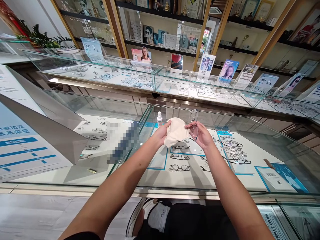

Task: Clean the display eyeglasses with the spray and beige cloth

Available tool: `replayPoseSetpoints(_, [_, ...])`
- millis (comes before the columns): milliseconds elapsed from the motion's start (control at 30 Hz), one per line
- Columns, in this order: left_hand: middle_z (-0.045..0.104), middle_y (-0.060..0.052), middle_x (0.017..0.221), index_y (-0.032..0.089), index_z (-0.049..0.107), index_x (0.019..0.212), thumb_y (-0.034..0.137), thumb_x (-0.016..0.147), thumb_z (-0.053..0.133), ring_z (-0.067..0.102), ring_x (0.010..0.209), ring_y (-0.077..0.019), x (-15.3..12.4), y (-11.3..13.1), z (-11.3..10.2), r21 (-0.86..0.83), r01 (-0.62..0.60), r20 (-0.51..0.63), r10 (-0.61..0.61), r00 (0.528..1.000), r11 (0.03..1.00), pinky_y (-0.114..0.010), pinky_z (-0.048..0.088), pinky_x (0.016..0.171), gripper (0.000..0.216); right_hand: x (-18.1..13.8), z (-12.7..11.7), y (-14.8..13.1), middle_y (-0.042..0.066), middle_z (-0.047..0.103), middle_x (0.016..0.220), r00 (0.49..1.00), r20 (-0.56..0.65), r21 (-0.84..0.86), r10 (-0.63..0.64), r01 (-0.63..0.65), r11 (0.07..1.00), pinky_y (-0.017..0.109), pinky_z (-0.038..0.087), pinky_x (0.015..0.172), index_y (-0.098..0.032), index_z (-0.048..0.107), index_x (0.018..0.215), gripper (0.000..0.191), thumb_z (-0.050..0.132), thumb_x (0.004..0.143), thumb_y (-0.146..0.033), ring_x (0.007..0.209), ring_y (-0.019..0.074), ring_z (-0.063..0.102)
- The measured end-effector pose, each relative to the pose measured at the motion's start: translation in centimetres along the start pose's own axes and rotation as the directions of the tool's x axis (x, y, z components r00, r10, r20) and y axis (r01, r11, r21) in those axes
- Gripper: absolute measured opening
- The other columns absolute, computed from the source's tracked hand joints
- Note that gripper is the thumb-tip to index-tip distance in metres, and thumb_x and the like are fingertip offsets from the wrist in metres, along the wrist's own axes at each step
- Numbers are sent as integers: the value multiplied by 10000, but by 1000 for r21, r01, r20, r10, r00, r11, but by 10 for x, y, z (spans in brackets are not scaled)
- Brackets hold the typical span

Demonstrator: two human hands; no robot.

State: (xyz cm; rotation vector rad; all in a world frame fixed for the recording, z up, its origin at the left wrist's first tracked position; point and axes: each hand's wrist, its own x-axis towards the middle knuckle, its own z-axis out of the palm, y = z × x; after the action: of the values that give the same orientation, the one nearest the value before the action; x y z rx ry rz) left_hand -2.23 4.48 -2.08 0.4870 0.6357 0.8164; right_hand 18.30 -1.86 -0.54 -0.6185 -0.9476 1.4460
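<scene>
White and upright, a small bottle point(159, 119) is seemingly being borne by the glass tabletop point(165, 191) just beyond the left hand point(163, 131), perhaps for easy reach. Cream cloth point(177, 131) is being gripped at its left edge by that hand, so that most of it is being left free. Farther right, above the tabletop, a pair of glasses point(193, 130) is being pinched near its middle, turned on end, by the right hand point(202, 135), apparently so that the lenses point(193, 115) are being left mostly uncovered beside the cloth.
</scene>
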Motion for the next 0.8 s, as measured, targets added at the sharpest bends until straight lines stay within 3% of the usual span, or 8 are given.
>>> replayPoseSetpoints(100, [835, -164, 1074, 98, 764, 1217, 439, 1070, 571, 808, 931, -277, 6, -2, -6, 122, 24, -65, -16, 998, 992, -392, 636, 912, 418, 1, -2, -3, 39, 819, 940, 999, -32, 46, -20, 22, 999, 247, 564, 750, -245, 787, 901, 264, 870, 865, -493, 1021, 184, 773])
replayPoseSetpoints(200, [817, -151, 1045, 116, 778, 1078, 382, 990, 684, 778, 879, -252, 8, -3, -10, 378, -68, -135, 128, 983, 923, -342, 604, 811, 296, 3, -7, -7, 28, 821, 937, 997, -66, 96, -41, 47, 994, 233, 545, 692, -253, 783, 906, 249, 881, 860, -477, 1032, 178, 773])
replayPoseSetpoints(300, [775, -124, 1046, 150, 734, 1073, 346, 928, 738, 730, 906, -255, 3, -4, -8, 565, -140, -216, 310, 926, 813, -363, 562, 836, 244, 4, -10, -9, 25, 826, 940, 992, -107, 104, -61, 72, 992, 248, 562, 726, -256, 779, 912, 245, 878, 867, -476, 1030, 182, 778])
replayPoseSetpoints(367, [730, -112, 1152, 190, 691, 1125, 325, 893, 774, 686, 1035, -269, -6, -6, -2, 659, -214, -249, 477, 843, 721, -395, 523, 957, 281, 5, -10, -9, 27, 828, 940, 991, -120, 90, -60, 71, 993, 248, 557, 710, -256, 779, 911, 257, 888, 853, -482, 1028, 185, 779])
replayPoseSetpoints(467, [657, -112, 1274, 227, 656, 1177, 361, 908, 766, 601, 1207, -291, -24, -14, 11, 872, -415, 40, 807, 589, 259, -429, 423, 1122, 321, 5, -8, -7, 35, 832, 953, 992, -118, 51, -52, 58, 997, 255, 560, 710, -258, 781, 915, 273, 884, 848, -502, 1042, 199, 778])
replayPoseSetpoints(533, [656, -119, 1221, 222, 648, 1175, 425, 892, 793, 602, 1164, -303, -33, -21, 20, 864, -501, 343, 794, 501, -57, -435, 429, 1096, 377, 5, -6, -5, 41, 834, 971, 991, -122, 20, -54, 57, 998, 272, 574, 743, -263, 774, 915, 274, 862, 864, -517, 1070, 213, 776])
replayPoseSetpoints(633, [667, -120, 1173, 222, 644, 1204, 385, 874, 807, 618, 1103, -305, -39, -31, 27, 784, -593, 553, 639, 534, -182, -410, 468, 999, 402, 4, -5, -3, 42, 836, 992, 991, -124, -3, -59, 59, 998, 305, 597, 844, -269, 767, 920, 282, 851, 869, -533, 1111, 226, 774])
replayPoseSetpoints(800, [706, -101, 1099, 231, 710, 1161, 209, 1001, 538, 637, 1045, -276, -34, -34, 22, 820, -561, 504, 611, 611, -116, -384, 469, 940, 236, 3, -4, -1, 39, 832, 992, 992, -120, -42, -45, 40, 998, 310, 596, 852, -270, 766, 933, 296, 860, 861, -542, 1090, 221, 773])
